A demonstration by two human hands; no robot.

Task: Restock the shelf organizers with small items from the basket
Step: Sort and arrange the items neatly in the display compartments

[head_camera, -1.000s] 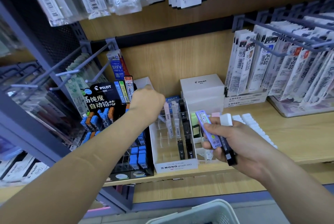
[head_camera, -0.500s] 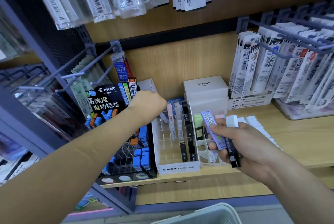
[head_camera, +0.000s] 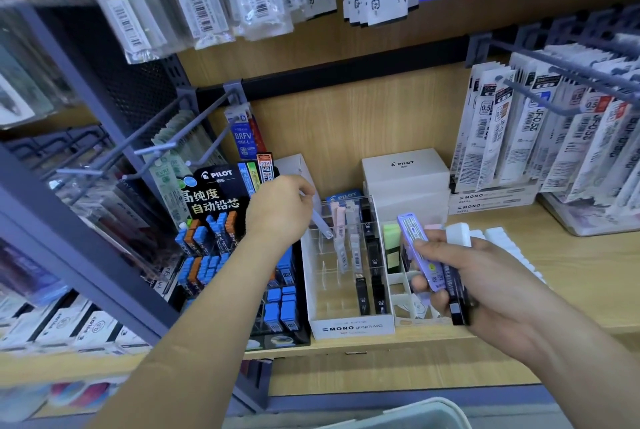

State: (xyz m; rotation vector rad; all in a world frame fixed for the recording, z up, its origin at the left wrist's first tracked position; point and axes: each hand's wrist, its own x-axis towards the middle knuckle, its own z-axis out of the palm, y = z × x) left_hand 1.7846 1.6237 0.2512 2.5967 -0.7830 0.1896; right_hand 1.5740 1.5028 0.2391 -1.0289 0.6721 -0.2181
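Lead cases [head_camera: 419, 252] — slim, stiff plastic sticks, probably light and slick — are best pinched across their flat faces near one end. The left hand [head_camera: 280, 210] pinches one pale case [head_camera: 322, 226] so, tip angled into the rear-left slots of the MONO organizer [head_camera: 351, 326]; whether it is seated I cannot tell. The right hand [head_camera: 485, 283] clasps the lilac and black spares beside the organizer. Since half a second ago, more of the pale case shows below the fingers — the spares have hardly moved.

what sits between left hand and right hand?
Head view: the white MONO organizer with clear dividers, holding pink, white and black lead cases, lies between the left hand and the right hand.
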